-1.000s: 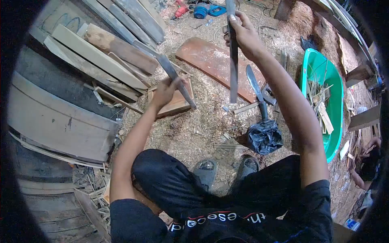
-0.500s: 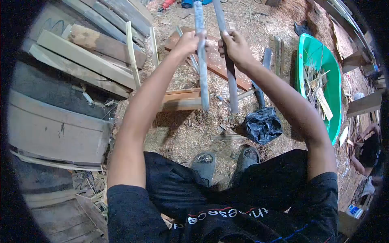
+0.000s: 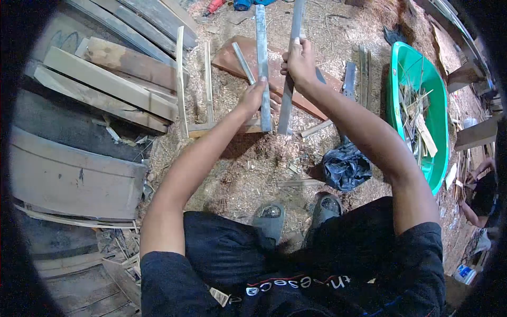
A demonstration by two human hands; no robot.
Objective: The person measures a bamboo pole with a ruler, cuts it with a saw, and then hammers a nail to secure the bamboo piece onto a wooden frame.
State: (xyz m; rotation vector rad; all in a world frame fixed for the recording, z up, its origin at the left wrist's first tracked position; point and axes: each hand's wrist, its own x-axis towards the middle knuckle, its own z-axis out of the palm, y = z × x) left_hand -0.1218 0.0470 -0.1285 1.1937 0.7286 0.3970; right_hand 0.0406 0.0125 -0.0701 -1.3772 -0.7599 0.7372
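My left hand (image 3: 254,99) is closed around a long, flat, blue-grey bar (image 3: 262,47), gripping it below the middle. The bar stands almost straight up and down in the view. In my right hand (image 3: 302,66) is a second long, flat grey bar (image 3: 286,111), its lower end slanting to the left. The two bars are apart, side by side. Beyond them a reddish-brown board (image 3: 229,59) lies on the shavings, with a narrow pale strip (image 3: 243,62) over it. The bars' material is hard to make out.
A green tub (image 3: 442,127) with wood scraps stands at right. A crumpled black plastic bag (image 3: 347,168) lies before my feet. Planks (image 3: 111,87) are stacked at left. Another person's arm (image 3: 471,214) shows at the far right edge. Shavings cover the ground.
My left hand has moved down towards me along its bar. The right bar's tilt has reversed, its lower end swinging left. The bars' lower ends sit slightly higher in the view.
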